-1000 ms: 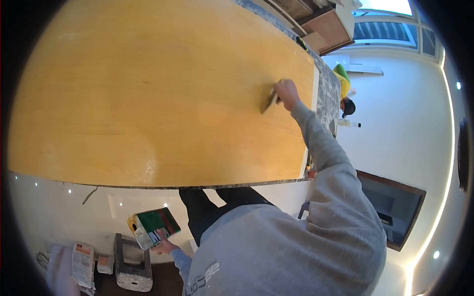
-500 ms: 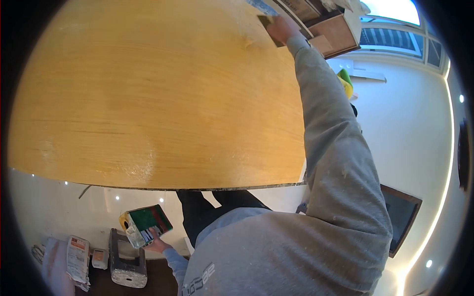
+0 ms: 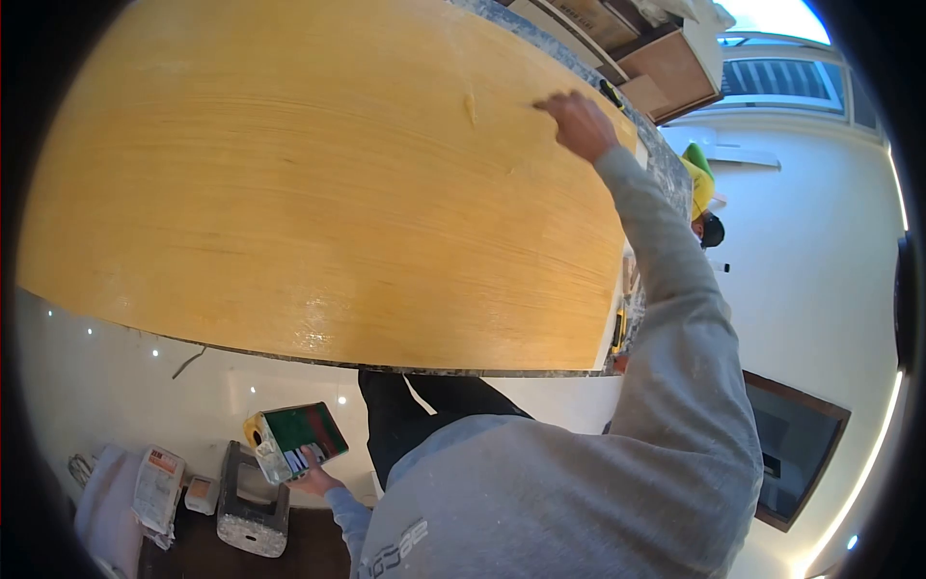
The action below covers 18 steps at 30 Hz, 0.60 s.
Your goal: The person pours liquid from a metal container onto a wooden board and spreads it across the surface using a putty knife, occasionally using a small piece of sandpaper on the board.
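My right hand [image 3: 579, 123] pressing yellow wooden panel [image 3: 289, 193] near its far right corner, fingers curling; can't tell if gripping anything. My left hand [image 3: 314, 479] clutching green-labelled tin [image 3: 294, 439].

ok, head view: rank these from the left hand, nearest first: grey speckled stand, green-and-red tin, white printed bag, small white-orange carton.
1. Green-and-red tin: held in the left hand.
2. Grey speckled stand: on the floor, just image-left of the hand.
3. Small white-orange carton: beyond the stand.
4. White printed bag: farthest, at image-left.
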Tool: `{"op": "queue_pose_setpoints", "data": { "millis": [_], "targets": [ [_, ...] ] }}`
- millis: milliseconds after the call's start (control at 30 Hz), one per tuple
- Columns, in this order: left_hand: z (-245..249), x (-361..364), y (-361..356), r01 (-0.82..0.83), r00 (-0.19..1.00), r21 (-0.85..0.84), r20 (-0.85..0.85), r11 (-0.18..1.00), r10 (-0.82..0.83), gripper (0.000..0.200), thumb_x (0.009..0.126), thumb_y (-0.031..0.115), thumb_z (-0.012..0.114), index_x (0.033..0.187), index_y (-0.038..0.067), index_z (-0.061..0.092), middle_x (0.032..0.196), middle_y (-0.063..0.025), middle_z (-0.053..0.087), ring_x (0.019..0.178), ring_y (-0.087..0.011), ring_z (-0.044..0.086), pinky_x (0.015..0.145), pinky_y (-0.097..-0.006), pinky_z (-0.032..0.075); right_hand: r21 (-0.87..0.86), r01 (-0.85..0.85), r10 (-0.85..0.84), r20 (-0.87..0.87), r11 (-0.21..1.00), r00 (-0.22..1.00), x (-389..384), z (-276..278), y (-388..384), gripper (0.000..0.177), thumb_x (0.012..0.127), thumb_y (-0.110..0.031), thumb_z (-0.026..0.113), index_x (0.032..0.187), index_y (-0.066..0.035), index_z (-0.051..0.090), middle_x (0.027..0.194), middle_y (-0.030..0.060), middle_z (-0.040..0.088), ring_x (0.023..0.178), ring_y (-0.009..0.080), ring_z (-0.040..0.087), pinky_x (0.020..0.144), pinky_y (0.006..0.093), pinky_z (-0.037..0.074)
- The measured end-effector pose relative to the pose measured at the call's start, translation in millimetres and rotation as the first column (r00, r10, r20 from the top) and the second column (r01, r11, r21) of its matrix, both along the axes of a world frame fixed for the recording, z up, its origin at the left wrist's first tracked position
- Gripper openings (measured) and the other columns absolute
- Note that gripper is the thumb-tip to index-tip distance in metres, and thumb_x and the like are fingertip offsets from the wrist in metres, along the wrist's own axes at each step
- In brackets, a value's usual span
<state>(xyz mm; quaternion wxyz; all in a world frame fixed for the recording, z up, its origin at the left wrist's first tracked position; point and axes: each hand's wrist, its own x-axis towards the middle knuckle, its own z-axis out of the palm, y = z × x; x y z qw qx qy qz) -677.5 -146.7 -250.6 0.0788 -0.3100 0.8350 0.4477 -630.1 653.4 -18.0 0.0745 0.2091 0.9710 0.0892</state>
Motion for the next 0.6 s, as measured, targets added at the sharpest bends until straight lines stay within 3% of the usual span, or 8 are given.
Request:
{"op": "queue_pose_setpoints", "data": {
  "millis": [67, 233, 367, 433, 600],
  "targets": [
    [-17.7, 20.3, -17.8, 0.01, 0.996, 0.103, -0.094, 0.995, 0.0, 0.096, 0.08, 0.014, 0.09, 0.151, -0.002, 0.028, 0.149, -0.0224, 0.046, 0.132, -0.0324, 0.052, 0.115, -0.0487, 0.048, 0.026, -0.081, 0.083, -0.078, 0.996, 0.994, -35.2, -9.9, 20.2, 0.05, 0.078, 0.0, 0.063, 0.122, -0.02, 0.074, 0.118, 0.0038, 0.07, 0.109, 0.0305, 0.063, 0.097, 0.0467, 0.052],
    [-16.1, 65.9, -22.0, 0.006, 0.992, 0.062, -0.128, 0.998, 0.002, 0.099, 0.078, 0.015, 0.092, 0.15, -0.003, 0.026, 0.147, -0.0227, 0.046, 0.131, -0.0317, 0.053, 0.113, -0.0475, 0.049, 0.01, -0.157, 0.157, -0.005, 0.988, 0.988, -65.7, -15.0, -1.9, 0.051, 0.079, 0.002, 0.062, 0.124, -0.018, 0.072, 0.12, 0.0005, 0.067, 0.118, 0.0274, 0.058, 0.1, 0.044, 0.049],
    [-27.0, 109.3, -29.0, -0.002, 0.973, 0.112, -0.228, 0.994, 0.028, 0.097, 0.08, 0.012, 0.09, 0.151, -0.002, 0.026, 0.148, -0.0228, 0.046, 0.133, -0.0323, 0.052, 0.114, -0.0476, 0.048, -0.048, -0.266, 0.266, -0.01, 0.963, 0.964, 13.7, 3.6, -41.3, 0.052, 0.077, 0.002, 0.065, 0.125, -0.017, 0.071, 0.122, 0.0002, 0.066, 0.121, 0.0258, 0.055, 0.102, 0.0445, 0.046],
    [-27.1, 118.2, -33.2, 0.024, 0.977, 0.077, -0.215, 0.997, -0.007, 0.096, 0.08, 0.012, 0.09, 0.15, -0.002, 0.027, 0.148, -0.0226, 0.046, 0.132, -0.0324, 0.053, 0.115, -0.0478, 0.048, 0.044, -0.397, 0.399, -0.119, 0.917, 0.909, 63.5, -15.5, -42.5, 0.049, 0.075, -0.001, 0.069, 0.121, -0.017, 0.072, 0.116, -0.0005, 0.065, 0.114, 0.026, 0.056, 0.1, 0.0422, 0.046],
    [-9.7, 110.1, -19.1, 0.103, 0.972, 0.188, -0.229, 0.977, -0.059, 0.093, 0.08, 0.013, 0.09, 0.148, -0.002, 0.03, 0.147, -0.0218, 0.049, 0.13, -0.0319, 0.056, 0.113, -0.0481, 0.049, -0.113, -0.3, 0.297, -0.047, 0.947, 0.954, 171.1, -23.6, -95.8, 0.052, 0.077, 0.002, 0.065, 0.128, -0.008, 0.067, 0.117, 0.0032, 0.06, 0.115, 0.0275, 0.052, 0.103, 0.0433, 0.042]
  ]
}}
